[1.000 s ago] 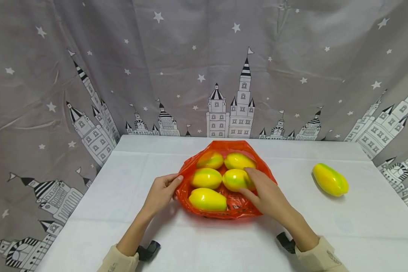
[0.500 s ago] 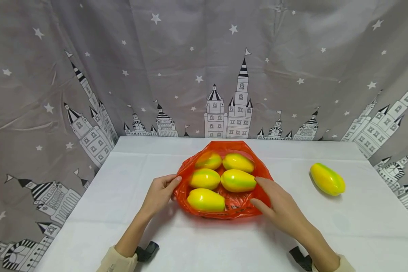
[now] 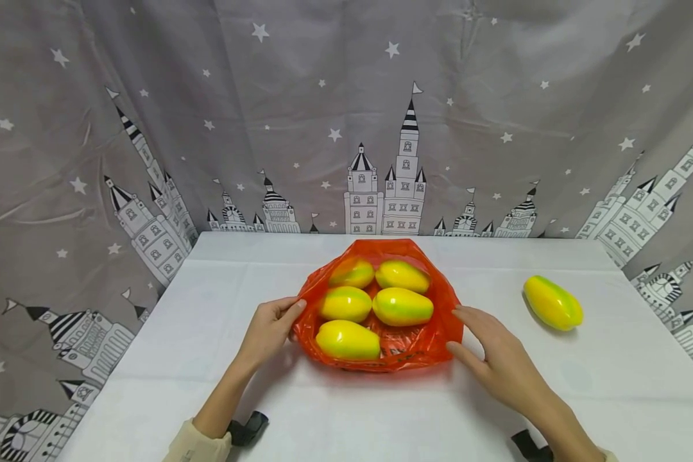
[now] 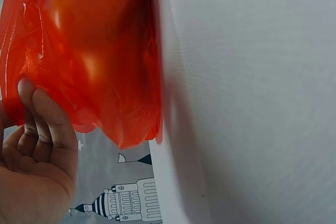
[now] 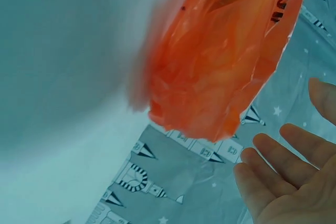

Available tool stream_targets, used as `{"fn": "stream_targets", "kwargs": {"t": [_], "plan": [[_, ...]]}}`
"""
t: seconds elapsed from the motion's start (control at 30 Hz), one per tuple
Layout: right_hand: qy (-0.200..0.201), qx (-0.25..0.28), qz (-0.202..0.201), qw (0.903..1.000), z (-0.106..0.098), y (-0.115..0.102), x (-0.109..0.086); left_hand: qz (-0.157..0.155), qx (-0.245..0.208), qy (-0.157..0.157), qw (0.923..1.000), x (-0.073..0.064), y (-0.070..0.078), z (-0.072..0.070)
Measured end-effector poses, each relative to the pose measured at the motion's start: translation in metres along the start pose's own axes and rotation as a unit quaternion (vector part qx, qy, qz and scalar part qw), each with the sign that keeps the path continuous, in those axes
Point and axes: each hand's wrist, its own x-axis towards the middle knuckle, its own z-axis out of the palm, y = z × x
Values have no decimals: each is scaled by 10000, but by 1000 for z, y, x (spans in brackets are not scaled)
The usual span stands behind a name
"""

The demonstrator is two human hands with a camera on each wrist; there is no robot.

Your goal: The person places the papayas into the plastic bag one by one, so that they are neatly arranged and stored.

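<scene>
A red plastic bag [image 3: 404, 350] lies on its side on the table with its mouth toward me. Inside it are several glossy oblong fruits, yellow with green patches, such as the front left fruit [image 3: 348, 340] and the middle right fruit [image 3: 403, 307]. My left hand [image 3: 269, 330] pinches the bag's left rim between thumb and fingers; in the left wrist view the bag film [image 4: 100, 66] covers part of the fingertips. Just beside the bag's right rim is my right hand [image 3: 499, 356], fingers spread and holding nothing. A gap separates that hand [image 5: 294, 182] from the bag [image 5: 210, 72] in the right wrist view.
Another yellow-green fruit [image 3: 553, 303] lies alone on the white tabletop [image 3: 346, 417], to the right of the bag. A grey curtain [image 3: 300, 115] printed with castles and stars hangs behind the table and along its sides.
My right hand has let go of the middle right fruit and drawn back right, out of the bag. My left hand stays at the left rim. The view has shifted slightly.
</scene>
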Motion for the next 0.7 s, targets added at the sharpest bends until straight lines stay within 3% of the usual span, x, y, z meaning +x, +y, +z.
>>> {"fn": "stream_targets", "kwargs": {"t": [0.13, 0.4, 0.7], "plan": [[150, -128, 3, 9998, -2, 7, -8, 18, 12, -1, 10000, 0, 0, 0], [341, -188, 387, 9985, -11, 20, -24, 28, 11, 2, 10000, 1, 1, 1], [668, -280, 401, 9966, -13, 44, -37, 21, -31, -15, 10000, 0, 1, 0]]}}
